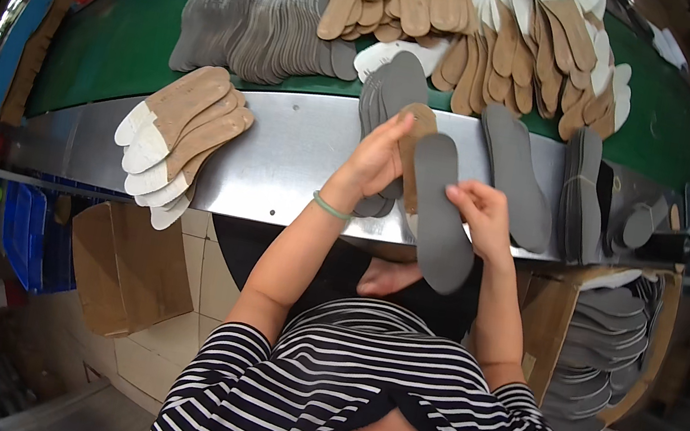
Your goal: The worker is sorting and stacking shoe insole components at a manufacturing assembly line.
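Observation:
My right hand (483,220) pinches the edge of a grey insole (442,223), tilted in front of me over the metal table's near edge. Just behind it stands a tan insole (418,141), partly covered by the grey one. My left hand (376,159) has its fingers closed against the tan insole's upper left side; its thumb is hidden. Beneath and beyond my left hand, several grey insoles (397,78) lie overlapping on the metal. To the right of my right hand rests another grey insole (513,166).
Tan-and-white insoles (181,129) fan out at the table's left. Grey insoles (258,27) and a heap of tan-and-white ones (494,31) cover parts of the green surface (107,57). A banded grey stack (581,196) stands right. Below are a carton (654,359) of grey insoles and a cardboard box (130,271).

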The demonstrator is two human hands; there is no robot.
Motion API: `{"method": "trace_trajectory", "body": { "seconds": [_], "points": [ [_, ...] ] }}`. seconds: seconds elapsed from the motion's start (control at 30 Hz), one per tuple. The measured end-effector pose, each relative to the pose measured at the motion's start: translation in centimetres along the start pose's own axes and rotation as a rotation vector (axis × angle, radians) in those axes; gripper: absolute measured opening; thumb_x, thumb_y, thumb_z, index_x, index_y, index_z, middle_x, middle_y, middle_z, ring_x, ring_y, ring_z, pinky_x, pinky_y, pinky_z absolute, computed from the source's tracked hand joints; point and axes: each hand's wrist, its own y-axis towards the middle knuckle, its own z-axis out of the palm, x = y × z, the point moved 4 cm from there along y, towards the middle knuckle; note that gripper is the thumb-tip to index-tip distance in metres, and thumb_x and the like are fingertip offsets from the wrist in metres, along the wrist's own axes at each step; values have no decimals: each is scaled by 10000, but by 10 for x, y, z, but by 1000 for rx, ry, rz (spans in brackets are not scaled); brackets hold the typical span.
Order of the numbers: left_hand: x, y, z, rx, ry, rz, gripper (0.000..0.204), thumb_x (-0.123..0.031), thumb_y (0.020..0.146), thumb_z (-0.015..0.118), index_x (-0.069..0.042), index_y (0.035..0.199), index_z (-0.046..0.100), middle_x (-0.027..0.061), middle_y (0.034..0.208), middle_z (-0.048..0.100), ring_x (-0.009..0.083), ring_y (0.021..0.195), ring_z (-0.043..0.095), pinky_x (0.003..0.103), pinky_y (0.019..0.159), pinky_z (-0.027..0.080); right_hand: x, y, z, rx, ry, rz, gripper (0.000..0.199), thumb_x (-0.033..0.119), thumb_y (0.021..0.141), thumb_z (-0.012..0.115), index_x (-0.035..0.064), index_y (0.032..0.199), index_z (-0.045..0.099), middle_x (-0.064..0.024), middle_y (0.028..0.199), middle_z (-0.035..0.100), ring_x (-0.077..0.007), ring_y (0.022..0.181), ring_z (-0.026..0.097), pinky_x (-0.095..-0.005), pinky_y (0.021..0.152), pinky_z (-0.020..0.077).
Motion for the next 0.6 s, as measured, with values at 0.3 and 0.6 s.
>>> {"method": "trace_trajectory", "body": {
  "seconds": [0.3, 0.6],
  "points": [
    [9, -15, 17, 107, -36, -72, 796, -656, 978, 140, -22, 1397, 378, 230, 1238, 568, 309, 1158, 577, 438, 1006, 467, -17, 14, 19, 0, 129, -23, 161, 163, 943, 647, 16, 885, 678, 56, 677, 603, -5, 583, 496, -174, 525, 362],
    [7, -21, 24, 102, -47, -70, 807, -662, 977, 124, -24, 1384, 405, 215, 1202, 588, 272, 1144, 578, 416, 1004, 465, -20, 17, 18, -16, 185, -10, 171, 151, 943, 641, -12, 925, 688, -27, 762, 689, -54, 660, 605, -191, 592, 466]
  ]
}}
